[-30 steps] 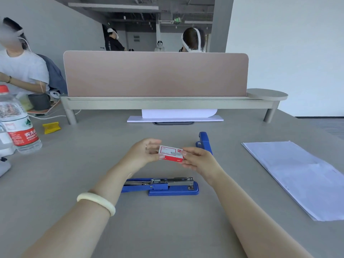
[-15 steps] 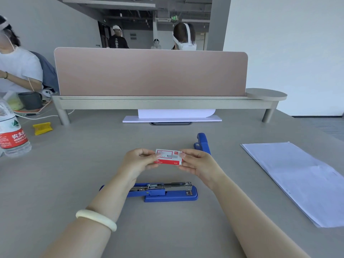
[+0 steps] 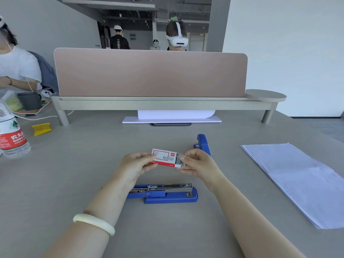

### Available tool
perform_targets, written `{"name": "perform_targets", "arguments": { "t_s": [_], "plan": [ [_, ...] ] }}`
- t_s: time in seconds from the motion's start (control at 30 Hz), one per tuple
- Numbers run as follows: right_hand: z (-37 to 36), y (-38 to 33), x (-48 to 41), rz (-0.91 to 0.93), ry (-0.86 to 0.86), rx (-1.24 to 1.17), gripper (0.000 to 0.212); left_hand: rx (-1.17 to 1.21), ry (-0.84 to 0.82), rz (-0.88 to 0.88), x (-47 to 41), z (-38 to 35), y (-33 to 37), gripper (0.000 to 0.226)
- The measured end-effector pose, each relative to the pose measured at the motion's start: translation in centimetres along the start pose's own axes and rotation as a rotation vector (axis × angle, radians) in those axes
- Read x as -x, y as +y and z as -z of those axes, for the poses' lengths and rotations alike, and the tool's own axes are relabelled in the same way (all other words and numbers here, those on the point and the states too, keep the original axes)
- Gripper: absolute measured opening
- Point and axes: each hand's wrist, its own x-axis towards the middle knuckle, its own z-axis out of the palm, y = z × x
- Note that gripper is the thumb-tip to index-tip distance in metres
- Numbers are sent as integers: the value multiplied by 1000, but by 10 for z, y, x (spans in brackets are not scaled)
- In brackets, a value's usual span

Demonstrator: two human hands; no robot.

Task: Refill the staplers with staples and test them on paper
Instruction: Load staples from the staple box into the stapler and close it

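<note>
A small red and white staple box (image 3: 164,159) is held above the desk between both hands. My left hand (image 3: 135,164) grips its left end; my right hand (image 3: 197,163) pinches its right end, where the box is open and grey staples show. Below the hands a blue stapler (image 3: 167,193) lies on the desk, swung open with its metal staple channel bare. A second blue stapler (image 3: 202,143) lies behind my right hand, partly hidden by it. A stack of white paper (image 3: 301,181) lies to the right.
A water bottle (image 3: 11,136) stands at the left edge, a yellow object (image 3: 41,129) beyond it. A pink divider on a raised shelf (image 3: 158,104) closes off the back, with white paper (image 3: 172,118) under it. People sit behind and to the left.
The box's right end has come open, showing the staples, with my right fingers now at that end. Both hands hold the box at about the same spot above the open stapler.
</note>
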Motion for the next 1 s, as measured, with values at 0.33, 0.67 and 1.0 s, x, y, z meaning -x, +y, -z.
{"name": "perform_targets", "arguments": {
  "t_s": [0.33, 0.67, 1.0],
  "plan": [
    [0, 5, -4, 112, 163, 429, 14, -36, -1, -49, 5, -2, -1, 3],
    [0, -2, 0, -21, 83, 295, 16, -50, -6, -64, 5, -5, -5, 7],
    [4, -2, 1, -10, 68, 248, 21, -25, -14, -31, 6, -5, -5, 6]
  ]
}}
